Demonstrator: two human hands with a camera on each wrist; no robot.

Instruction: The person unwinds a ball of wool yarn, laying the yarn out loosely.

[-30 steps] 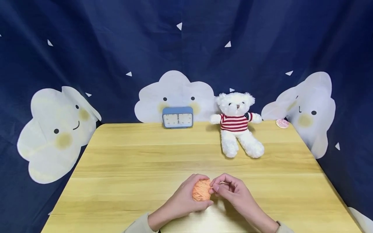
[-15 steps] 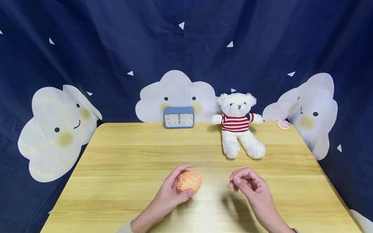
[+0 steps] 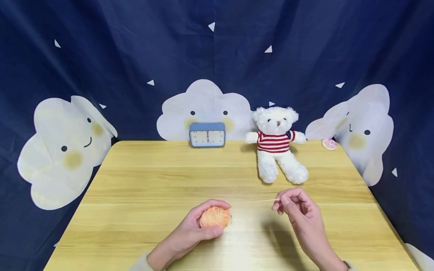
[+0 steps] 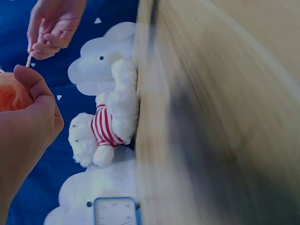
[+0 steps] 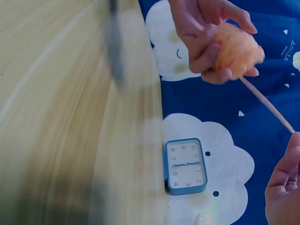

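Observation:
A ball of orange yarn is gripped in my left hand, thumb on its near side and fingers over the far side. Off to the right, my right hand pinches the loose strand between thumb and fingertips. In the right wrist view the strand runs taut from the yarn ball to the right thumb. Only part of the ball shows in the left wrist view, behind the left thumb.
On the wooden table, a blue alarm clock stands at the back edge. A white teddy bear in a striped shirt sits right of it. A round pink disc lies at the back right corner.
My hands have moved apart: the left, with the yarn ball, went left, and the right went right and away from me, drawing the strand out between them.

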